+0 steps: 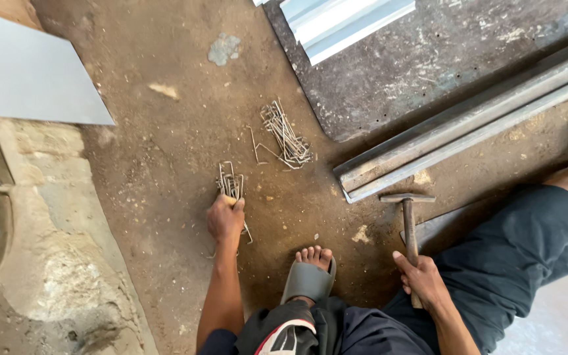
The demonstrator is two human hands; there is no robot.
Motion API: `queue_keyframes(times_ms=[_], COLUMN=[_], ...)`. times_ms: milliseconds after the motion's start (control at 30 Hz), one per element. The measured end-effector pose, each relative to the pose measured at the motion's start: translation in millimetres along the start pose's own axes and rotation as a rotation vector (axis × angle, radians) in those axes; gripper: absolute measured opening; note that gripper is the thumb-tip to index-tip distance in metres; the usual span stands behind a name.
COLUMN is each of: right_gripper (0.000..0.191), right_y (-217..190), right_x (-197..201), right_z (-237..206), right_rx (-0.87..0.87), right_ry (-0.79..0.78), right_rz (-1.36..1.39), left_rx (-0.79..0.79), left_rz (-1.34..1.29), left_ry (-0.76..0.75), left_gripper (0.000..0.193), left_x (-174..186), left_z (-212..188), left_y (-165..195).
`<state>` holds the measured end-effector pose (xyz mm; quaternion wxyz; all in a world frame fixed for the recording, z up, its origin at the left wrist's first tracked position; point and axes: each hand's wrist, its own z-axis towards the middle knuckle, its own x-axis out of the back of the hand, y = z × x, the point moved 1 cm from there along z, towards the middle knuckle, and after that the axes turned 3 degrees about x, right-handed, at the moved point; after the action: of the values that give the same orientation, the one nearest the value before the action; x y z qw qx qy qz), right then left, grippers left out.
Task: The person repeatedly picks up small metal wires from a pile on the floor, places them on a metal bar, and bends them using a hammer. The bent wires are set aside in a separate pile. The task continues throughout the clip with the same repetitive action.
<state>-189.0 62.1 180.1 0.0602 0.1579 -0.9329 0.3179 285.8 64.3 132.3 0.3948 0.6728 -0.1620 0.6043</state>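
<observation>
My left hand (225, 219) is closed around a bundle of bent metal wire pieces (230, 184) on the dirt floor. A second, looser pile of bent wire pieces (285, 137) lies a little farther away, up and to the right. My right hand (422, 279) grips the wooden handle of a hammer (409, 220), whose metal head rests on the floor next to the end of a long steel angle bar (468, 128). My foot in a grey sandal (310, 276) sits between the two hands.
A dark metal plate (428, 59) lies under the angle bar at upper right. Corrugated sheet metal (336, 23) sits at the top. A grey flat sheet (24, 72) lies at upper left, above a concrete ledge (54, 243).
</observation>
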Motion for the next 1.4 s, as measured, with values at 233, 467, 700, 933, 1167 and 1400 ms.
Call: queue_keyframes(times_ms=[233,467,700,933,1167,1400], right_gripper=[0.047,0.056,0.046,0.038,0.039,0.018], right_y=[6,15,-8,-44,-45,-65], right_x=[4,5,0,3,-11,13], right_z=[-5,7,-56,-94,-70,-141], right_rx=[0.018,-0.029,0.507,0.677,0.912,0.878], right_ry=[0.007,-0.006,0.350,0.309,0.294,0.349], right_rz=[-0.002,0.203,-0.264,-0.335,-0.456,0.167], left_rx=[0.170,0.160,-0.072,-0.063,-0.057,-0.130], left_rz=[-0.417,-1.433,-1.390,-1.315,-1.280,-1.365], left_ry=[-0.429,-0.774,-0.870,-0.829,-0.818,-0.795], left_gripper=[0.027,0.014,0.014,0.010,0.011,0.011], left_x=[55,36,-37,-67,-69,-68], left_z=[0,-17,-20,-34,-33,-34], left_y=[-2,128,258,270,265,264])
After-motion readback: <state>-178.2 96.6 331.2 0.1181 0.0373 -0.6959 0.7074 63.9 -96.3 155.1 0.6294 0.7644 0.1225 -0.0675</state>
